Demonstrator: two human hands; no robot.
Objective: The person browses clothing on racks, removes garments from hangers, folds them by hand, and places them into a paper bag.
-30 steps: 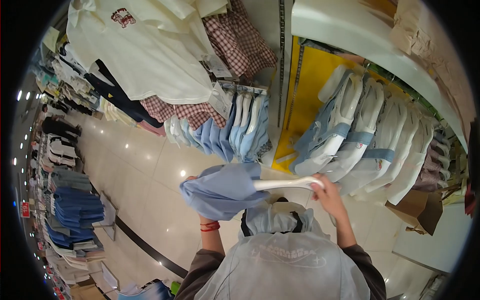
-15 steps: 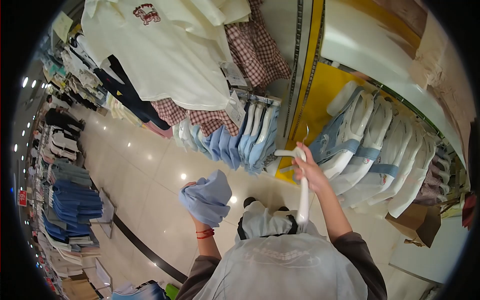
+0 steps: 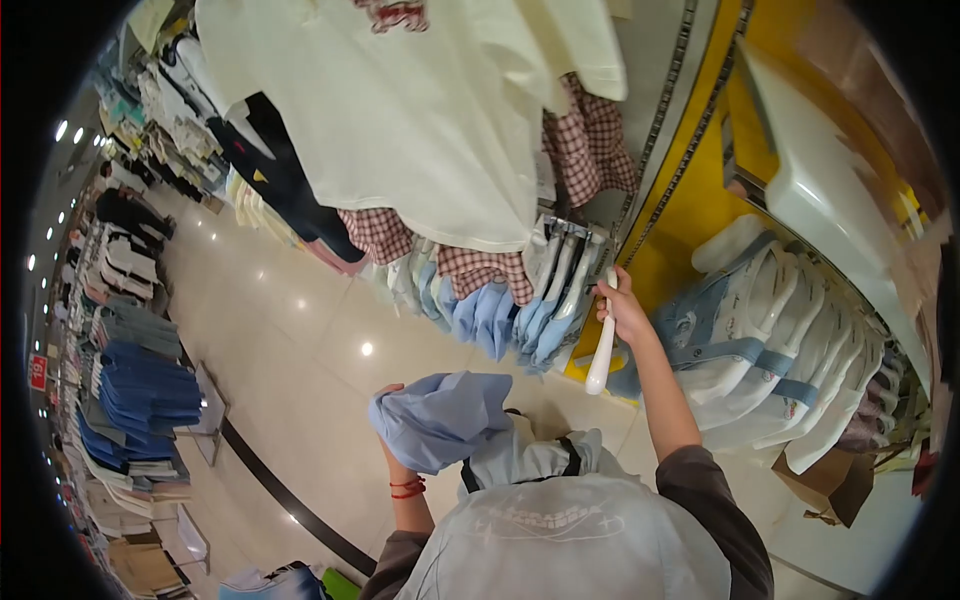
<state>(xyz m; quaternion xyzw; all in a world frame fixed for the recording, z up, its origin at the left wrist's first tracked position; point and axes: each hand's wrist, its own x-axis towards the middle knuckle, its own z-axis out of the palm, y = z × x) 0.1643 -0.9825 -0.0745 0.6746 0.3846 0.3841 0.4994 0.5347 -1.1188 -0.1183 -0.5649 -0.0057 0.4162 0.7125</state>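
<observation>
From far off, I see my left hand (image 3: 387, 391) holding a bunched light blue garment (image 3: 445, 420) near the pale top (image 3: 600, 540) and my right hand (image 3: 626, 308) gripping a white hanger (image 3: 601, 360), which could snag the hanging blue clothes (image 3: 490, 320) if it swings wide.

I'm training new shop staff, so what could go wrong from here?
The loosely bunched blue garment in the left hand might slip to the tiled floor. The white hanger in the right hand, close to the hanging blue clothes in this view, could catch or jostle one of them.
</observation>
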